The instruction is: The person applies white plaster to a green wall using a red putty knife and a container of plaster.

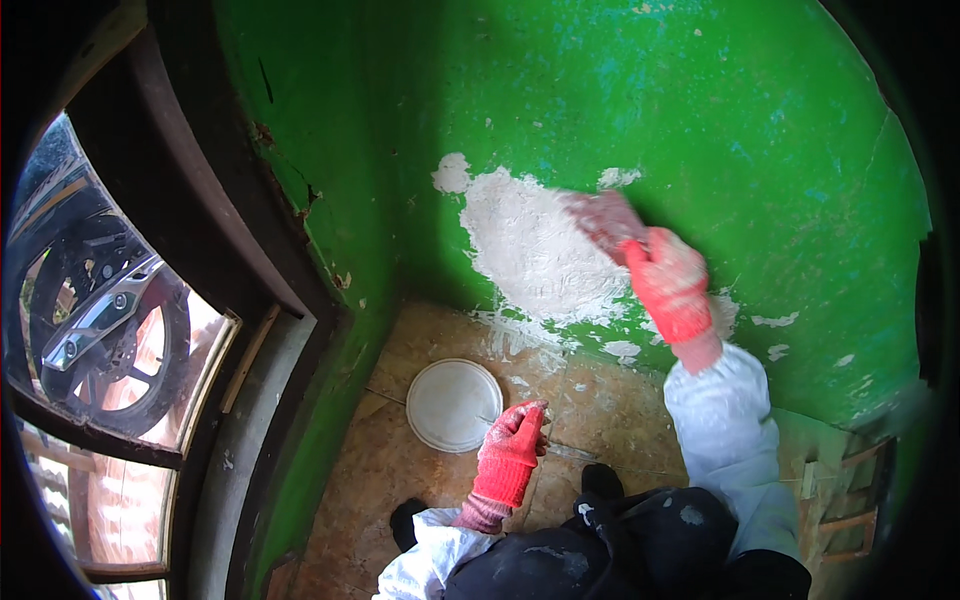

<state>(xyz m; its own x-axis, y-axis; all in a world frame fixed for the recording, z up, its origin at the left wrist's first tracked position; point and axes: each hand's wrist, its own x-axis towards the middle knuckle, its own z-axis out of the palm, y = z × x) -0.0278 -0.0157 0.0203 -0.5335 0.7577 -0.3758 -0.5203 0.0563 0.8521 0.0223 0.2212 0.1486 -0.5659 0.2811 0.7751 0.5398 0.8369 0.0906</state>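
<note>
My right hand (672, 285), in a red glove whitened with filler, grips a flat scraper (603, 222) with a reddish-brown, white-smeared blade, blurred by motion. The blade lies at the right part of a rough white filler patch (535, 245) on the green wall (780, 170). Lower down, my left hand (512, 450), also red-gloved, hovers over the floor with its fingers curled closed; what they hold, if anything, I cannot make out. Just left of it is a round white lid or bucket top (454, 405).
Brown tiles (400, 345) with white splashes cover the floor. A dark-framed window (110, 330) on the left shows a motorcycle wheel (105, 325) outside. My dark-clad knees (640, 545) are close below, and a wooden frame (850, 530) is at lower right.
</note>
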